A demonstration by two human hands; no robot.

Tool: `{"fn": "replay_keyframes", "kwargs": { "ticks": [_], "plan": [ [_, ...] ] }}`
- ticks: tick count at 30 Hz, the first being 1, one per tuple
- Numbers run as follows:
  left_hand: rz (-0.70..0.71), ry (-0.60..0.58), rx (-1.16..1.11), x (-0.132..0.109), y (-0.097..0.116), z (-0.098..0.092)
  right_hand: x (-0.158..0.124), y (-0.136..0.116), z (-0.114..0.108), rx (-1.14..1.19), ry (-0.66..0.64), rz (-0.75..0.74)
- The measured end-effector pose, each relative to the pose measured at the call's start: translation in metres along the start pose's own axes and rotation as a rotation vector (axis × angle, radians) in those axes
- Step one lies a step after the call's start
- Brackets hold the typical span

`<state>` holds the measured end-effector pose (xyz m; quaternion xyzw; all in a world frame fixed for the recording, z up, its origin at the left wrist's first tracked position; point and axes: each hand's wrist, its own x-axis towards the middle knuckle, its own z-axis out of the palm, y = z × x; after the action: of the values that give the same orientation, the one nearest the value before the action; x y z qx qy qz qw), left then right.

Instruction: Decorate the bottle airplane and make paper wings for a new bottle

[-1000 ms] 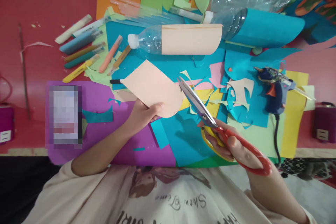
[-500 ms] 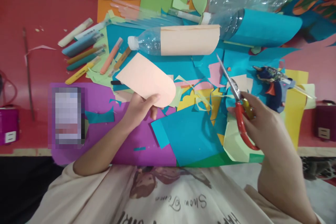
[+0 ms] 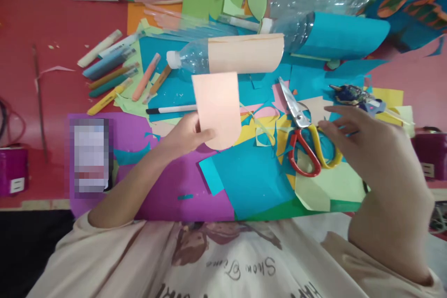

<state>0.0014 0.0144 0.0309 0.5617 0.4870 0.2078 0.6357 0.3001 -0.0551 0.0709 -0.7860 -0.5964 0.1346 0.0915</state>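
Note:
My left hand [image 3: 193, 136] pinches a peach paper piece [image 3: 219, 107] with one rounded end, thumb on its face, fingers behind it. The straight edge points away from me. My right hand [image 3: 356, 135] is empty, its fingers apart, just right of the scissors [image 3: 302, 125]. Those scissors, with one red and one yellow handle, lie on the paper scraps, blades pointing away. Beyond the paper piece lies a plastic bottle [image 3: 195, 56] wrapped in peach paper. A glue gun [image 3: 375, 103] is partly hidden behind my right hand.
A second bottle [image 3: 344, 32] wrapped in blue paper lies at the back right. Several markers [image 3: 108, 65] are on the left, with a phone [image 3: 91, 153] nearer me on purple paper [image 3: 167, 195]. Blue paper [image 3: 258, 177] and scraps spread in front of me.
My right hand has let go of the scissors, which now lie on the scraps, and moved right. My left hand has turned the peach paper piece upright and shifted it slightly right.

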Motion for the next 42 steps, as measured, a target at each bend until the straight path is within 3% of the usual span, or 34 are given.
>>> {"fn": "replay_keyframes", "kwargs": {
  "ticks": [4,8,11,17,27,34,42],
  "plan": [
    [0.039,-0.08,-0.138,0.005,-0.005,0.008,0.012,-0.03,0.02,0.475,-0.123,-0.268],
    [-0.046,-0.164,-0.202,0.007,-0.012,0.012,0.034,-0.055,0.053,0.639,-0.108,-0.378],
    [-0.068,-0.209,-0.219,0.007,-0.018,0.012,0.047,-0.061,0.071,0.767,-0.105,-0.356],
    [-0.033,-0.157,-0.236,0.007,-0.023,0.013,0.051,-0.062,0.092,1.049,-0.11,-0.299],
    [-0.039,-0.09,-0.222,0.004,-0.021,0.014,0.048,-0.057,0.096,1.077,-0.068,-0.473],
    [-0.038,-0.077,-0.205,0.002,-0.021,0.015,0.049,-0.053,0.087,0.935,-0.109,-0.565],
    [-0.006,-0.136,-0.197,0.001,-0.022,0.015,0.047,-0.053,0.085,1.031,-0.113,-0.528]
  ]
}}
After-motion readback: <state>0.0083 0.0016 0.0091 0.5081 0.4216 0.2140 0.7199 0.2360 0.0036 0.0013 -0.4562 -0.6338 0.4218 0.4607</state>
